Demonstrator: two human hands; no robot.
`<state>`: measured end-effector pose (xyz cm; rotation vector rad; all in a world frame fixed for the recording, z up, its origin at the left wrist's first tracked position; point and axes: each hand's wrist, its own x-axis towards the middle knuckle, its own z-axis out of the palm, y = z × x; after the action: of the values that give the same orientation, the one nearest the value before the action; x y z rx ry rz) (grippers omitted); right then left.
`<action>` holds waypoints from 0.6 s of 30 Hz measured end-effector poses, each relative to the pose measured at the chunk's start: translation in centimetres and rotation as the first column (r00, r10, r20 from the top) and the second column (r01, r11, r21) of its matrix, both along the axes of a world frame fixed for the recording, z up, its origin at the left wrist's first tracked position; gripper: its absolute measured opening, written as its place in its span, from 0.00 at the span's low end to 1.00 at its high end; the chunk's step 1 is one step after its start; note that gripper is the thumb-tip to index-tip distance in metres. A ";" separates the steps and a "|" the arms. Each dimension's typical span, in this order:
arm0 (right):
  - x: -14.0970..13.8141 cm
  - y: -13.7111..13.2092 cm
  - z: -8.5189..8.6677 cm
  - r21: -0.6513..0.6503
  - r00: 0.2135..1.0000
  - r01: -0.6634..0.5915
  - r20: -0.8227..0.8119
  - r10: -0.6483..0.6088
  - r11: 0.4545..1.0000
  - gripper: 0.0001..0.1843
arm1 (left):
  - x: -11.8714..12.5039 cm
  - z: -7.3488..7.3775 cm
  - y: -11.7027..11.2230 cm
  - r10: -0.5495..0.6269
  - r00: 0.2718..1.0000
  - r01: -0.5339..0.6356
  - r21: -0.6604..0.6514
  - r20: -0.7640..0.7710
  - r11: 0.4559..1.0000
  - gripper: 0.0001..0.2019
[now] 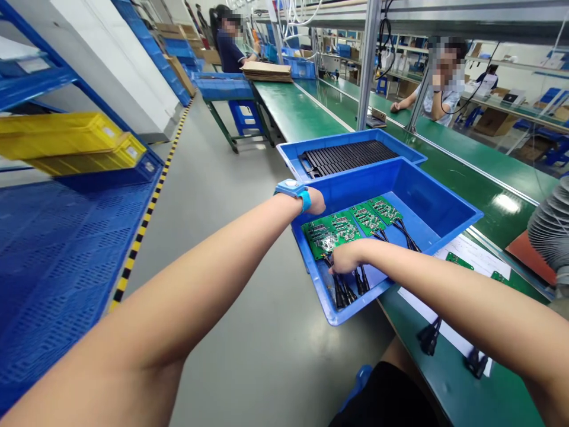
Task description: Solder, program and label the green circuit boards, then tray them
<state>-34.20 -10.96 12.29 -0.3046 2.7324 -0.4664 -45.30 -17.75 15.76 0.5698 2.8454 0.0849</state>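
Observation:
A blue plastic bin (427,196) sits at the edge of the green work table (448,367) and holds several green circuit boards (351,224) with black cables (351,284). My left hand (315,201), with a blue wrist strap (296,191) on it, rests on the bin's left rim; its fingers are hidden behind the wall. Inside the bin my right hand (344,259) lies low on the nearest board and the cables, fingers curled down out of sight. A second blue bin (351,145) with black trays stands just behind.
A white paper sheet (471,258) with more boards and black plugs (429,338) lies on the table to the right. Blue racks with yellow crates (66,142) line the left aisle. Two people sit farther along the green conveyor (302,110). A grey ribbed hose (551,225) hangs at the right.

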 end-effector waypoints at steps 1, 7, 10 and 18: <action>0.3 0.8 1.1 -0.001 1.000 0.005 -0.003 -0.005 1.000 0.14 | 0.6 0.9 0.2 -0.015 1.000 0.015 -0.023 -0.003 1.000 0.16; 7.1 11.3 9.4 -0.046 0.886 0.255 -0.388 -0.253 0.966 0.15 | 11.6 4.2 -0.3 -0.208 0.956 0.220 0.038 -0.209 0.975 0.17; 13.2 16.9 9.4 0.016 0.746 0.581 -0.411 -0.524 0.814 0.17 | 20.0 1.3 -2.2 -0.406 0.789 0.599 0.428 -0.461 0.677 0.20; 22.4 18.2 -4.4 0.263 0.523 0.842 -0.186 -0.832 0.471 0.21 | 25.3 -11.3 10.8 -0.481 0.876 0.406 0.515 0.015 0.755 0.20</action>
<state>-11.81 7.29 7.85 1.2153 2.7324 -0.2056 -20.01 -6.96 4.48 1.2761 2.4458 0.7614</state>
